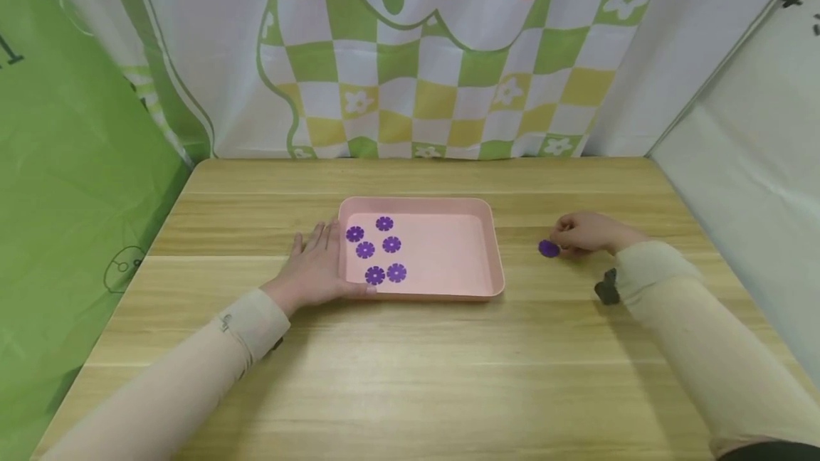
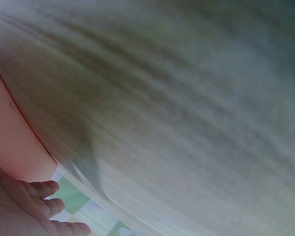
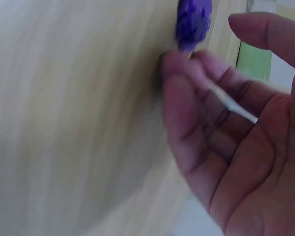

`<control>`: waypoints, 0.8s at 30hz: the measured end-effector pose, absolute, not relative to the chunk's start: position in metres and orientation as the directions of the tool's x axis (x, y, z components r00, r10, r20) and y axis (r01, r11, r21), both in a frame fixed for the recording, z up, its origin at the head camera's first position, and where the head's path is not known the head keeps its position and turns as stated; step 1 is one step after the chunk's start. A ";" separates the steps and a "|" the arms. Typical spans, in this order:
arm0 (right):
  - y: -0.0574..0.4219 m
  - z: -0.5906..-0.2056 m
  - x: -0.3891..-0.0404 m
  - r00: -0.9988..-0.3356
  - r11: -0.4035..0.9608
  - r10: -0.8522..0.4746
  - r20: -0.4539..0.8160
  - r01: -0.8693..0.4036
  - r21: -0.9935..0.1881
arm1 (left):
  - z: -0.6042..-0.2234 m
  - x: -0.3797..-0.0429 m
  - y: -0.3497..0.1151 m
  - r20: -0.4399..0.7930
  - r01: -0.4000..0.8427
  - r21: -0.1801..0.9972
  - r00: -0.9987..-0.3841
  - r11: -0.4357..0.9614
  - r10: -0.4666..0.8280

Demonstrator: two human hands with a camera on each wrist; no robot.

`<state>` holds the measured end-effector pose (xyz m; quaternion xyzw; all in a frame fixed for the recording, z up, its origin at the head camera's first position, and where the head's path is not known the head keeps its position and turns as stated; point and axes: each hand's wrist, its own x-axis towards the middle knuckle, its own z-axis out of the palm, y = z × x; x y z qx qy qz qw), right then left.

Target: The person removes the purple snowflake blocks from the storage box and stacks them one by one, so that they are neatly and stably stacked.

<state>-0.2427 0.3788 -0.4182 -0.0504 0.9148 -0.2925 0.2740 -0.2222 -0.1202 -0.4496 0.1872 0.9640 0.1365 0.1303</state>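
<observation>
My left hand point(image 1: 317, 269) lies at the near left corner of a shallow pink tray point(image 1: 448, 255). Its fingers are spread along the left side and the thumb reaches over the front rim. In the left wrist view, straight fingertips point(image 2: 51, 206) show beside the tray wall point(image 2: 19, 132). Several purple notched discs point(image 1: 365, 250) lie flat in the tray's left part. To the right of the tray, my right hand point(image 1: 589, 232) pinches another purple disc point(image 1: 548, 248) at its fingertips, low over the table. That piece looks blurred and tilted in the right wrist view.
The tray stands on a wood-grain table point(image 1: 423, 368). A checked, flowered curtain point(image 1: 442, 91) hangs behind the table's far edge. Green sheeting point(image 1: 70, 162) borders the left side, and white sheeting point(image 1: 756, 134) the right.
</observation>
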 end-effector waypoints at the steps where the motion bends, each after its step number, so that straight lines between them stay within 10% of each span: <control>1: 0.374 -0.416 -0.243 -0.846 0.852 -0.245 -0.473 0.044 -0.521 | -0.450 -0.222 -0.120 -0.199 0.324 0.311 -0.897 0.893 0.394; 24: 0.344 -0.402 -0.246 -0.848 0.950 -0.176 -0.501 -0.013 -0.313 | -0.442 -0.224 -0.115 -0.189 0.325 0.337 -0.896 0.884 0.401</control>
